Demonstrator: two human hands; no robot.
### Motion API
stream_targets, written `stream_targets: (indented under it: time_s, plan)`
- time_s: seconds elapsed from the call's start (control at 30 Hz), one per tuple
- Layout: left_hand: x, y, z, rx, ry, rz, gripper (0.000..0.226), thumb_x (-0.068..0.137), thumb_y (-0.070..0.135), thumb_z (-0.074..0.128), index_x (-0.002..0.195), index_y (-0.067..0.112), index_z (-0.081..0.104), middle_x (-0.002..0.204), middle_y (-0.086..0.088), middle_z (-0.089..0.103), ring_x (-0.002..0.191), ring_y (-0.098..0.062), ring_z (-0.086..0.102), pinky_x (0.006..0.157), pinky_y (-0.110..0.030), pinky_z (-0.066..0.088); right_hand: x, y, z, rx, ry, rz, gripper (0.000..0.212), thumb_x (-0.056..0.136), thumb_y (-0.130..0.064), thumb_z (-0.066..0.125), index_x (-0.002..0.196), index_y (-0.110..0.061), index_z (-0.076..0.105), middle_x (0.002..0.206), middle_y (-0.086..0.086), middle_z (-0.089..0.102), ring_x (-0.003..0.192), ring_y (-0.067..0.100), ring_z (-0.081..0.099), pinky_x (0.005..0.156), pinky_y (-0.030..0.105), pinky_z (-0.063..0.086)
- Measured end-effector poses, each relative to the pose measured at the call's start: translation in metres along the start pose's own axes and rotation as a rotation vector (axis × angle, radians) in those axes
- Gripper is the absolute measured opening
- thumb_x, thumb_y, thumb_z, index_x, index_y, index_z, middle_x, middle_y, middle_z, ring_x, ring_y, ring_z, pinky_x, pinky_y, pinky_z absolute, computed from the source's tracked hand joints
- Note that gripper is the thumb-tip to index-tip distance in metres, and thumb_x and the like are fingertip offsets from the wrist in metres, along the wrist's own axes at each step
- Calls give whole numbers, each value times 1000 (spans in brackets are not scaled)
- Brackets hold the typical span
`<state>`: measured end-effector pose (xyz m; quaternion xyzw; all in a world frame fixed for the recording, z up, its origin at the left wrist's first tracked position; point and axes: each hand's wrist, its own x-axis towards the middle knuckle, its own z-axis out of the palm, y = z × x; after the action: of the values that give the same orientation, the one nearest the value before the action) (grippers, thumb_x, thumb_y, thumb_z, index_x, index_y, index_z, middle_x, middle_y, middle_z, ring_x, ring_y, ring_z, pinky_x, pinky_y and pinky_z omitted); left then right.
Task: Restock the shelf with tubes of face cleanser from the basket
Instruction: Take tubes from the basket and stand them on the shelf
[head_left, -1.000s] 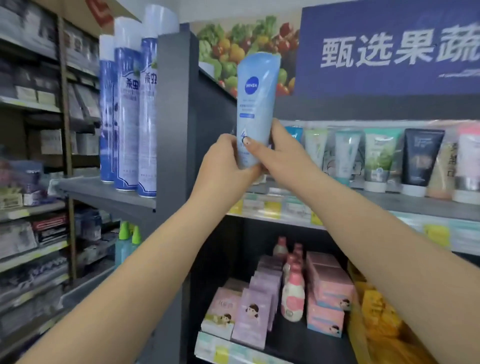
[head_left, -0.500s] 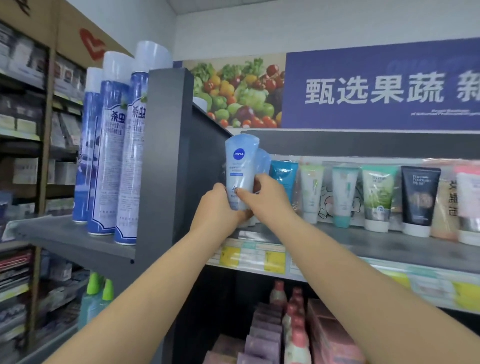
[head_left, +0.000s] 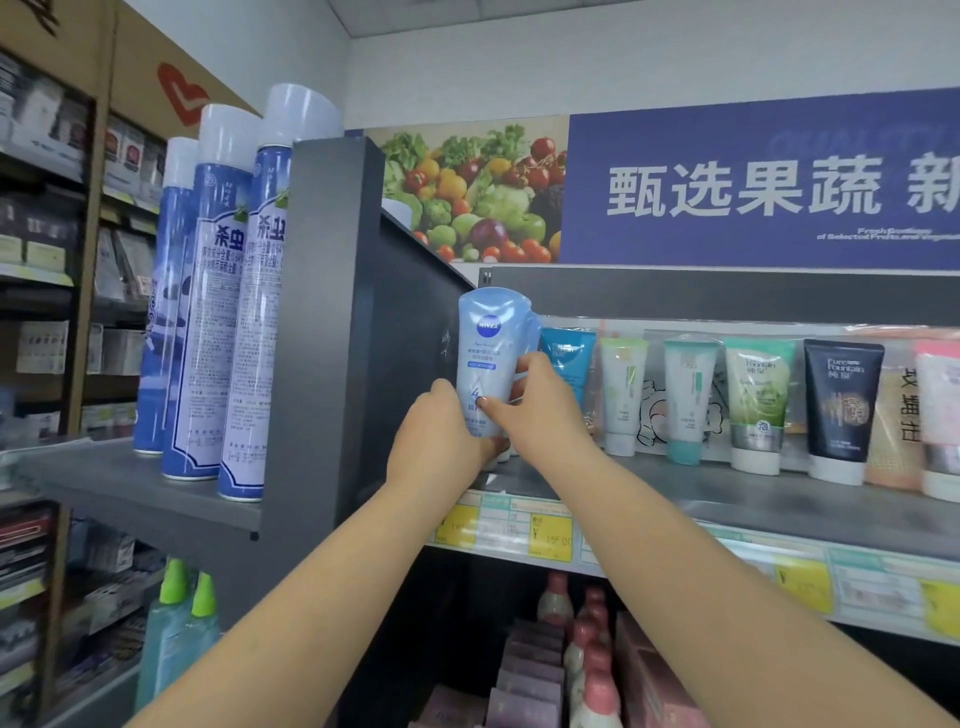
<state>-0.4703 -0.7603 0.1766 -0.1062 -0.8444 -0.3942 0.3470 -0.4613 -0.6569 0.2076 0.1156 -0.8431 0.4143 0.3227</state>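
At the centre of the frame both hands hold a pale blue Nivea cleanser tube (head_left: 485, 358) upright, cap end down, at the left end of the grey shelf (head_left: 727, 499), hard against the dark side panel (head_left: 410, 332). The left hand (head_left: 436, 441) wraps the lower left side of the tube, its fingers curled round the body; the right hand (head_left: 540, 405) pinches the lower right side, thumb across the front label and fingers behind. The cap is hidden by the hands, so whether it touches the shelf cannot be told. Another pale blue tube seems to stand just behind it. To the right runs a row of other cleanser tubes (head_left: 691, 395), all standing on their caps. The basket is not in view.

The tube looks light, with a soft plastic body that would dent under a hard squeeze, and its glossy skin is likely a bit slippery. The firmest place to hold is low down, near the stiff cap and shoulder, where the hands are now. Standing tall on a small cap, it may tip easily, so it probably wants to be set down square and released gently.

At the left of the frame tall insecticide spray cans (head_left: 249, 322) stand on a neighbouring shelf.
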Motion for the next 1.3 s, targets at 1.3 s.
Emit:
stream_targets:
  time_s: [1.3]
  plan:
    - [-167, 21, 14, 49, 51, 548, 53, 87, 19, 34, 134, -5, 41, 137, -19, 46, 129, -30, 43, 108, -46, 35, -173, 43, -42, -155, 88, -377, 53, 80, 4, 61, 128, -14, 52, 124, 1, 58, 116, 15, 50, 104, 23, 32]
